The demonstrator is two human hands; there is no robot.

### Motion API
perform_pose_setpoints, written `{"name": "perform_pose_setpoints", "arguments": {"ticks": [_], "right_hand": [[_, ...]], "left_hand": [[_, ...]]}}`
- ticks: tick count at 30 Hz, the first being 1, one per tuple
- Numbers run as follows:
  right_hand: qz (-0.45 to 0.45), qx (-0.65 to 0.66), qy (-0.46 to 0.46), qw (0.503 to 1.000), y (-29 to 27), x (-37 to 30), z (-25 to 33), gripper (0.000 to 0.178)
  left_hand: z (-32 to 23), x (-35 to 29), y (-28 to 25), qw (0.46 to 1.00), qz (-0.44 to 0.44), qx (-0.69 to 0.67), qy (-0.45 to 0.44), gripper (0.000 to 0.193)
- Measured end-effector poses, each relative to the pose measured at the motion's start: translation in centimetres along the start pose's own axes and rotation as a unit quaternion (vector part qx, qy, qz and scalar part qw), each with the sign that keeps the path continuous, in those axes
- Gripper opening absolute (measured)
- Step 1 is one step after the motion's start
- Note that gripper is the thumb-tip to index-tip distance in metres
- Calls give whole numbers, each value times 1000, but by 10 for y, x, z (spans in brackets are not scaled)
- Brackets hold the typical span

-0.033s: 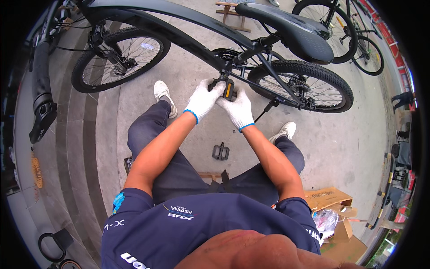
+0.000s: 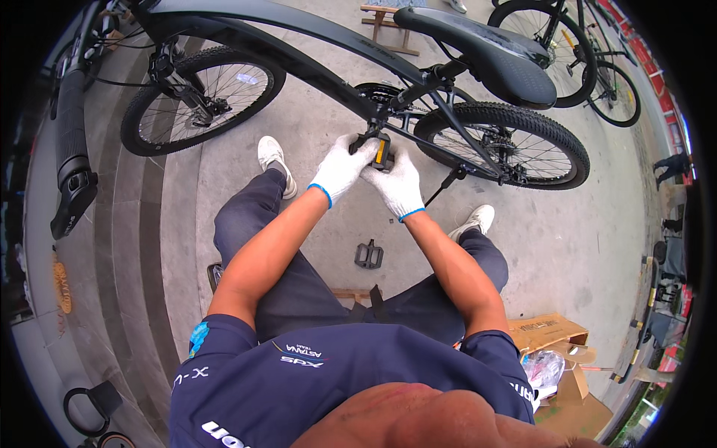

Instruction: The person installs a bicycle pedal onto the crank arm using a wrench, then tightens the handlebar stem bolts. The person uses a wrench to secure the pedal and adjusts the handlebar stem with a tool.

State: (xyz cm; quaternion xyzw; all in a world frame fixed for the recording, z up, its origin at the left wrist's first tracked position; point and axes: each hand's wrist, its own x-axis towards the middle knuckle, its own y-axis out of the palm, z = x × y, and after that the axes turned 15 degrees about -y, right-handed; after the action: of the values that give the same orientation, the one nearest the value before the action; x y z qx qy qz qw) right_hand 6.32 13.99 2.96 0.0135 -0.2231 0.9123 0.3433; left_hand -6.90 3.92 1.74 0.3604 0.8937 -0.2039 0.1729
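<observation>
Black pedal (image 2: 381, 151) with amber reflector, one — at the lower end of the crank of a dark bicycle (image 2: 299, 69), the joint partly hidden by the fingers; left hand (image 2: 340, 168), white glove with blue cuff, grasping the pedal from its left, thumb laid across it; right hand (image 2: 395, 183), gloved alike, grasping it from below and the right, some fingertips hidden behind it; kickstand (image 2: 450, 180), slanting to the ground just beside the right hand; rear wheel (image 2: 504, 145), beyond and right of the hands; front wheel (image 2: 224, 101), to the upper left; saddle (image 2: 497, 66), overhanging the rear wheel and covering part of it; handlebar grip (image 2: 71, 123), at far left, above grey steps (image 2: 127, 246); second pedal (image 2: 369, 254), black, lying loose on the concrete floor (image 2: 418, 299) between the person's legs; white shoes (image 2: 478, 219), a pair, set well apart, one either side of the hands; cardboard box (image 2: 549, 330), lower right — clear plastic wrapping (image 2: 544, 368) beside it; wooden stool (image 2: 390, 28), beyond the bicycle; further bicycles (image 2: 551, 45), upper right.
</observation>
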Motion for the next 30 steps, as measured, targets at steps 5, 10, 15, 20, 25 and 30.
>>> {"name": "perform_pose_setpoints", "arguments": {"ticks": [5,10,15,20,25,30], "right_hand": [[55,-103,-96,988,-5,-3,1,79],[40,27,-93,995,-9,7,-24,56],[-46,-37,44,997,-8,11,-40,49],[32,195,183,963,-18,12,-26,56],[25,193,51,980,-16,9,-17,49],[-4,68,2,998,-11,11,-32,40]], "left_hand": [[-2,-1,8,1000,1,17,-22,101],[-2,-3,2,997,44,-57,-37,62],[19,18,6,949,125,-282,-70,41],[16,21,1,995,-66,27,-73,45],[-6,-5,-1,993,-79,81,12,70],[-3,-9,7,1000,20,-9,9,60]]}}
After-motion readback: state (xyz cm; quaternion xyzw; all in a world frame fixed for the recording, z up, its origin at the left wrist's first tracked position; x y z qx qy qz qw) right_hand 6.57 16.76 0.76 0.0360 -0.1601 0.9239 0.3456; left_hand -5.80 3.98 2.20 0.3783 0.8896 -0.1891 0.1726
